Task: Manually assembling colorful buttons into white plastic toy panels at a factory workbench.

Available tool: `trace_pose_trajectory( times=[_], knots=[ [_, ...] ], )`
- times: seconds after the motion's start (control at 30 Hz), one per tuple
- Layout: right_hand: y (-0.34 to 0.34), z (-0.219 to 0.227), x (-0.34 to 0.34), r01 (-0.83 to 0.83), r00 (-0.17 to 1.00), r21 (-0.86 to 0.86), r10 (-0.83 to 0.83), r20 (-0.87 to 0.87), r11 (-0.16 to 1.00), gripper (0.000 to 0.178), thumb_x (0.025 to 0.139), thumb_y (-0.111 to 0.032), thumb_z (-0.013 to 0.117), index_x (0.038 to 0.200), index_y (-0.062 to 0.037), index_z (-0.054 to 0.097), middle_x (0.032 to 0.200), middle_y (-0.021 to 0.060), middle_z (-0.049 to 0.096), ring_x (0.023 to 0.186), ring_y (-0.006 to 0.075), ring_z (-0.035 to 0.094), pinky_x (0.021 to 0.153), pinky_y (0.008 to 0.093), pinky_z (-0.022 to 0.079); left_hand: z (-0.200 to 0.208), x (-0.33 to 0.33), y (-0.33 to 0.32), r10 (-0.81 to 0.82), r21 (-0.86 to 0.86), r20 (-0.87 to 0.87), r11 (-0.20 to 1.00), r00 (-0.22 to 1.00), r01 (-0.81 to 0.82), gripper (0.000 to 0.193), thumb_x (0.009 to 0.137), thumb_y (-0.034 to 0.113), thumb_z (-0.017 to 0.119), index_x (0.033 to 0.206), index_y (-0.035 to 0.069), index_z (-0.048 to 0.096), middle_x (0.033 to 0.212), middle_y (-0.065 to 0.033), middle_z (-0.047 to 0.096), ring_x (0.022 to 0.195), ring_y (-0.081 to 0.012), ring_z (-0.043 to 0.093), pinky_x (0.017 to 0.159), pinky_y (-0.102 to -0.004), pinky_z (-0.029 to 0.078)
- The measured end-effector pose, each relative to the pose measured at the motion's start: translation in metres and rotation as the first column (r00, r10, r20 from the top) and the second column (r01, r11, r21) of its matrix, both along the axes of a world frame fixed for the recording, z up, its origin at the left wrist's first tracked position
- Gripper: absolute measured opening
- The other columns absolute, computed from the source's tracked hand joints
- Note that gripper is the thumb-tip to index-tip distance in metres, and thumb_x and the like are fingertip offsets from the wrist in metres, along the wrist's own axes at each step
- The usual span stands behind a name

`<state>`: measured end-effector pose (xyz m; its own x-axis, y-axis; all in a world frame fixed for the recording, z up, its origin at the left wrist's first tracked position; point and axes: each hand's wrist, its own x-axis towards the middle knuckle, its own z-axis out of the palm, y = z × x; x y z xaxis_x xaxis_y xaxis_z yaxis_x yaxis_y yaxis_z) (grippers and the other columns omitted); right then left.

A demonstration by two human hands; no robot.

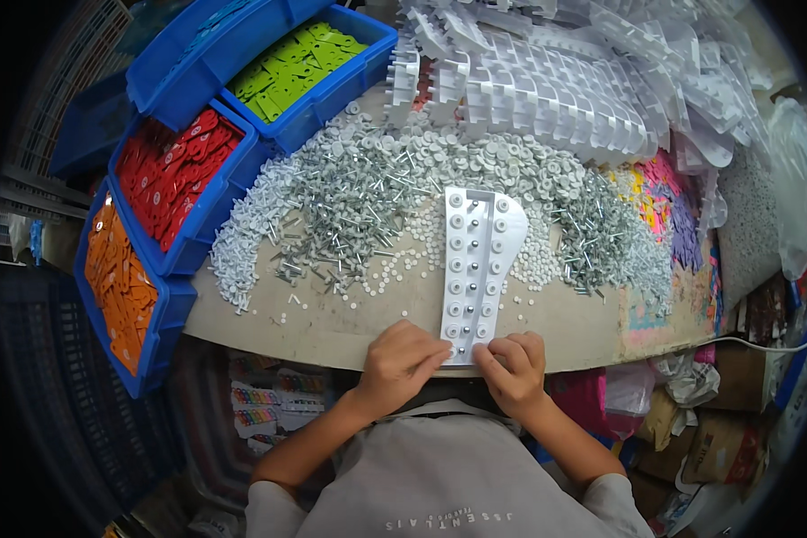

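A white plastic frame (508,242), long and wider at its far right side, lies on the table in front of me. White ring washers (457,243) sit in a row along each long side, and small metal pins (473,266) stand in the channel between them. At the frame's near left corner, my left hand (398,366) is closed with thumb and fingertips pinched together. My right hand (515,369) is closed at the near right corner, its fingers curled. Whatever small thing either pinch holds is hidden by the fingertips.
Heaps of metal pins (345,220), white washers (511,160) and white screw-like pieces (242,260) ring the frame. Blue bins hold green (296,67), red (181,170) and orange bars (121,287). White frames (556,94) are stacked at the back; purple pieces (684,233) lie right.
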<state>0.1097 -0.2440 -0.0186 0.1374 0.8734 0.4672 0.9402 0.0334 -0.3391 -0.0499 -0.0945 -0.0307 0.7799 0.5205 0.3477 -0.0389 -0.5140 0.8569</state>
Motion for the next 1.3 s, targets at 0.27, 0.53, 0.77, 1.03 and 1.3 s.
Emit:
trace_pose_trajectory(
  times=[0.27, 0.53, 0.77, 1.03, 1.3],
  knots=[
    [0.016, 0.029, 0.012, -0.046, 0.998, -0.006, 0.046, -0.054, 0.999, 0.017, 0.077, -0.007, 0.073, 0.094, -0.0038, 0.071, 0.087, 0.0089, 0.061, 0.083, 0.029, 0.055, 0.075, 0.0401, 0.046, -0.008, -0.024, 0.043, 0.42, 0.381, -0.09, 0.852, 0.903, -0.359, 0.018, 0.081, 0.004, 0.071, 0.099, 0.005, 0.067, 0.091, -0.0081, 0.064, 0.089, -0.03, 0.06, 0.081, -0.0434, 0.045],
    [0.18, 0.089, -0.04, -0.296, 0.949, 0.213, 0.311, -0.04, 0.931, 0.026, 0.073, 0.005, 0.073, 0.096, -0.0043, 0.069, 0.085, 0.0086, 0.061, 0.085, 0.0302, 0.056, 0.078, 0.0391, 0.046, -0.015, -0.022, 0.038, 0.362, 0.304, -0.042, 0.892, 0.931, -0.333, 0.02, 0.086, 0.015, 0.069, 0.104, 0.007, 0.066, 0.102, -0.0077, 0.063, 0.097, -0.0289, 0.059, 0.086, -0.0427, 0.045],
    [0.361, 0.063, -0.109, -0.566, 0.822, 0.03, 0.566, -0.057, 0.824, 0.014, 0.08, -0.006, 0.071, 0.094, -0.006, 0.07, 0.09, 0.0116, 0.066, 0.093, 0.0343, 0.061, 0.081, 0.0442, 0.047, -0.012, -0.031, 0.027, 0.423, 0.408, 0.102, 0.808, 0.9, -0.425, 0.022, 0.08, 0.01, 0.074, 0.101, 0.005, 0.069, 0.091, -0.0063, 0.064, 0.089, -0.0259, 0.061, 0.084, -0.0399, 0.047],
    [0.444, 0.044, -0.163, -0.583, 0.812, 0.126, 0.573, 0.109, 0.803, 0.017, 0.08, -0.01, 0.065, 0.096, -0.0095, 0.071, 0.096, 0.011, 0.062, 0.098, 0.0317, 0.059, 0.083, 0.0428, 0.047, 0.046, -0.143, 0.065, 0.806, 0.458, 0.178, 0.44, 0.564, -0.773, 0.017, 0.081, 0.002, 0.073, 0.098, 0.002, 0.071, 0.086, -0.0098, 0.067, 0.08, -0.0265, 0.063, 0.076, -0.0394, 0.049],
    [0.458, 0.033, -0.167, -0.61, 0.768, 0.051, 0.575, 0.282, 0.791, 0.014, 0.082, -0.01, 0.063, 0.096, -0.0081, 0.064, 0.098, 0.0098, 0.06, 0.1, 0.03, 0.056, 0.085, 0.043, 0.046, 0.079, -0.258, 0.172, 0.967, 0.507, 0.092, 0.159, 0.237, -0.847, 0.012, 0.093, 0.011, 0.066, 0.099, 0.001, 0.07, 0.089, -0.0111, 0.066, 0.086, -0.0268, 0.062, 0.079, -0.0377, 0.049]
  ],
)
